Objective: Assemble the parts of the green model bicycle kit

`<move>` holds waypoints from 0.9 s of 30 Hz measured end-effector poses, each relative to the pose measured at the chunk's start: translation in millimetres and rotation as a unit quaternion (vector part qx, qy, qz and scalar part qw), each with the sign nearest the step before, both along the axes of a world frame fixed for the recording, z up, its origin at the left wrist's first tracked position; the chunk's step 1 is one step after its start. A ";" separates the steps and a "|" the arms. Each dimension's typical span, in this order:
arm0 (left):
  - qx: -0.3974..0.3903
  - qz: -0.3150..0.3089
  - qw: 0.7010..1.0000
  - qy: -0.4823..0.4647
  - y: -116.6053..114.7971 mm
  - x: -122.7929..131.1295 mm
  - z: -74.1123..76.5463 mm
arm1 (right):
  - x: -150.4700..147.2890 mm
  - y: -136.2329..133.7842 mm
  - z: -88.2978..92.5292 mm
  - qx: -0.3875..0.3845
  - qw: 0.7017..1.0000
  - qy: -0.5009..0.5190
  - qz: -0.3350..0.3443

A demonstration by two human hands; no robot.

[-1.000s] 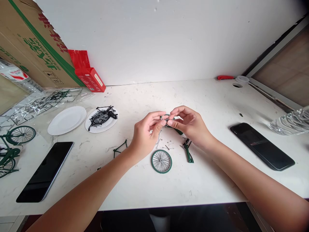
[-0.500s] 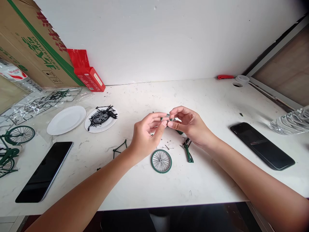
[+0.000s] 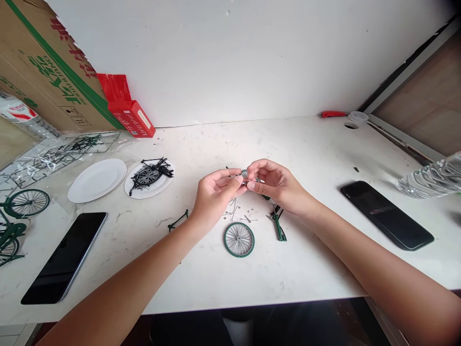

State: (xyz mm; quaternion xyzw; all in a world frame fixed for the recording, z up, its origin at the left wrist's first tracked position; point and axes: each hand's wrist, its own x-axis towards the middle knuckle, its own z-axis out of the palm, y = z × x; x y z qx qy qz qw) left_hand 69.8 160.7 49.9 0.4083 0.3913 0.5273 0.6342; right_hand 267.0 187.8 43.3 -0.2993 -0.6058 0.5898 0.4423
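My left hand [image 3: 218, 194] and my right hand [image 3: 275, 185] meet fingertip to fingertip above the middle of the table. Both are closed in a pinch around a tiny thin part, too small to make out. Partly hidden behind the fingers is a green-rimmed spoked piece [image 3: 244, 173]. Just below my hands lie several small metal screws and pins [image 3: 233, 207]. Nearer the front edge rests a toy bicycle wheel [image 3: 239, 239] with a green tyre. Beside my right wrist is a green and black bicycle part [image 3: 278, 227]. A thin dark green frame [image 3: 178, 221] is partly covered by my left forearm.
At left are a green model bicycle [image 3: 27, 204], a phone [image 3: 65, 257] and two paper plates [image 3: 79, 192], one bearing black bicycle parts [image 3: 149, 175]. A red box [image 3: 131, 117] stands behind. Another phone [image 3: 387, 214] and a water bottle [image 3: 432, 178] lie at right.
My fingertips have come slightly closer together and shifted a little, uncovering more of the small metal pieces below. The whole view has moved slightly.
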 end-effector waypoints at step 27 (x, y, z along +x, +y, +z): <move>-0.007 -0.011 0.997 0.073 20.8 -15.7 -9.9 | 57.9 0.1 49.4 -0.053 0.807 -0.584 0.075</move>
